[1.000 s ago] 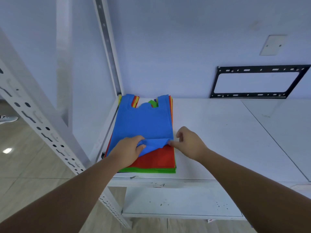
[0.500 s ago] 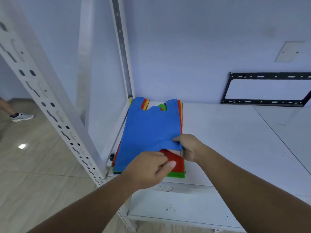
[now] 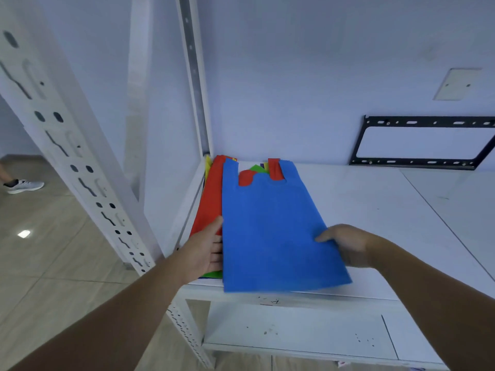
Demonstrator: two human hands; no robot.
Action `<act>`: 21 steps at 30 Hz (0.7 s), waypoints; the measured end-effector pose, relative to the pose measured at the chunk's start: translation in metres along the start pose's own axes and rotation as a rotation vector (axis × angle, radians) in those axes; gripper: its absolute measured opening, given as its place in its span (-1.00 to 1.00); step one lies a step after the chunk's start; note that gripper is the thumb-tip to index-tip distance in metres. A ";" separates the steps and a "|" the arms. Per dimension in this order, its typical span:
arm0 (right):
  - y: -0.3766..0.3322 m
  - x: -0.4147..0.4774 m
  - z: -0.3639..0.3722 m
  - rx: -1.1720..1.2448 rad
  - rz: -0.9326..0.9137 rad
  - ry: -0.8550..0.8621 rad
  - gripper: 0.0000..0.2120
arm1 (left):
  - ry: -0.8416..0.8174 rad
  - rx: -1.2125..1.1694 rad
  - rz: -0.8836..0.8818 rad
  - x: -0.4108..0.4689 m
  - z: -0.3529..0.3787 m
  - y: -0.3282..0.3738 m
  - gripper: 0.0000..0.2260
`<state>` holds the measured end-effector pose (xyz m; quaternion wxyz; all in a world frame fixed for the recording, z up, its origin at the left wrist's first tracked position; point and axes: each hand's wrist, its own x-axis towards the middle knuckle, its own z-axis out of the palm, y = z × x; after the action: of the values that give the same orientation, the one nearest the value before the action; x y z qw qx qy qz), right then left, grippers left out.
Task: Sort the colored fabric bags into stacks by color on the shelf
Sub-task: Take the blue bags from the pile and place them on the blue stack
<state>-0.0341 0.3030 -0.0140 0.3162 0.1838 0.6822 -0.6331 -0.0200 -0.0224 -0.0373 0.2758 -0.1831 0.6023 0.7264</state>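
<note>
while right hand [image 3: 348, 246] holds blue bag [image 3: 270, 226], red bag [image 3: 210, 194] beneath, shelf [image 3: 375, 210]

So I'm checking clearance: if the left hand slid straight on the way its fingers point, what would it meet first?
Probably the blue bag: the left hand rests on the mixed pile, fingers angled at the bag's left edge, seemingly already touching.
</note>
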 end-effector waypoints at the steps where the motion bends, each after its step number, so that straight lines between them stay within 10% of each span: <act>1: 0.004 0.003 0.004 -0.013 0.011 0.033 -0.76 | 0.068 0.092 0.006 0.008 0.004 -0.002 -0.55; 7: 0.023 0.028 0.020 -0.515 -0.260 0.544 -0.78 | 0.395 0.834 0.323 0.037 0.036 -0.009 -0.79; 15: 0.009 -0.007 -0.060 -0.378 -0.625 0.807 -0.72 | 0.495 0.833 0.825 0.045 0.132 0.017 -0.81; 21: 0.035 -0.002 -0.144 -0.460 -0.330 0.704 -0.77 | 0.470 1.017 0.525 0.081 0.202 -0.008 -0.75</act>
<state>-0.0385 0.4486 -0.0387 -0.0078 0.2017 0.8914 -0.4058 -0.0649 0.1899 -0.0497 0.0007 -0.0294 0.9428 0.3322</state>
